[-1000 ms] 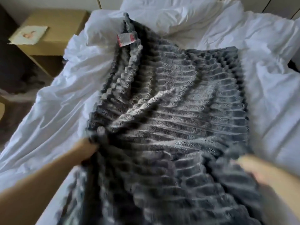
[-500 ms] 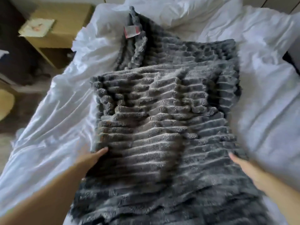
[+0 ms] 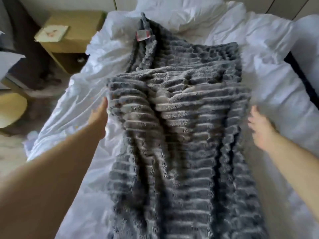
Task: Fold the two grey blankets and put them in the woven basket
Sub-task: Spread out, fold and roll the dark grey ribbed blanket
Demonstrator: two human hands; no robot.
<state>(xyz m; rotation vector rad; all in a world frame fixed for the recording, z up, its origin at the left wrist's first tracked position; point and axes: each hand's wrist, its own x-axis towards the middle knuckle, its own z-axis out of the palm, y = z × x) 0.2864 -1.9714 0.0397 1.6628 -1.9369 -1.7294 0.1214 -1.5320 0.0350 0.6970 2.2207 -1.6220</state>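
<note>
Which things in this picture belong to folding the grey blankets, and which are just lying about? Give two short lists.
Belong to the job:
grey ribbed blanket
left hand, at its left edge
right hand, at its right edge
(the woven basket is not in view)

Just lying about:
white bedding under the blanket
bedside table
card on top of it

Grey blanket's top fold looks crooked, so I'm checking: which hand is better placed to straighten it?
Left hand, probably: its fingers touch the grey blanket near the fold's corner; the right hand is open beside the opposite edge.
</note>
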